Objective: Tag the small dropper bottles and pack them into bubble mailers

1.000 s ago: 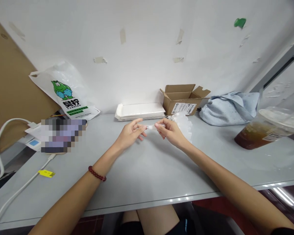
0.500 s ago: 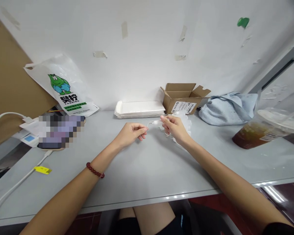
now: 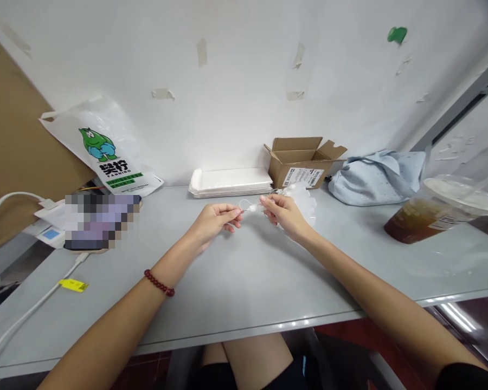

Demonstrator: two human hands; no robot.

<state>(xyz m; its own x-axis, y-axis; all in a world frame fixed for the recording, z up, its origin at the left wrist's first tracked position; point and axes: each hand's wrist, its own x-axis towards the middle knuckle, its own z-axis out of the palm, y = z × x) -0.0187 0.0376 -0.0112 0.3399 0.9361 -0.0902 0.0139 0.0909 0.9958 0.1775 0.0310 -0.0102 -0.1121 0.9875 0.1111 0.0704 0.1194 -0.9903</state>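
My left hand (image 3: 218, 219) is closed in a pinch on the end of a thin pale cord (image 3: 243, 201), which loops up from the fingertips. Just right of it, a small white piece (image 3: 252, 208) is pinched in my right hand (image 3: 283, 214). A short thin dark line, too fine to identify, bridges the left fingertips and this white piece. Behind my right hand, translucent white scalloped pieces (image 3: 303, 199) lie bunched on the table, partly hidden by the hand.
A stack of white flat packets (image 3: 231, 179) and an opened cardboard box (image 3: 299, 173) stand by the wall. Rightward are a pale blue cloth bundle (image 3: 376, 179) and a tilted-looking drink cup (image 3: 418, 219). A phone (image 3: 101, 225), charging cable (image 3: 28, 309) and plastic bag (image 3: 106, 146) occupy the left.
My right hand has moved slightly left, bringing the small white piece closer to my left fingertips. The cord's loop now stands more visibly between the hands. The view has shifted a little.
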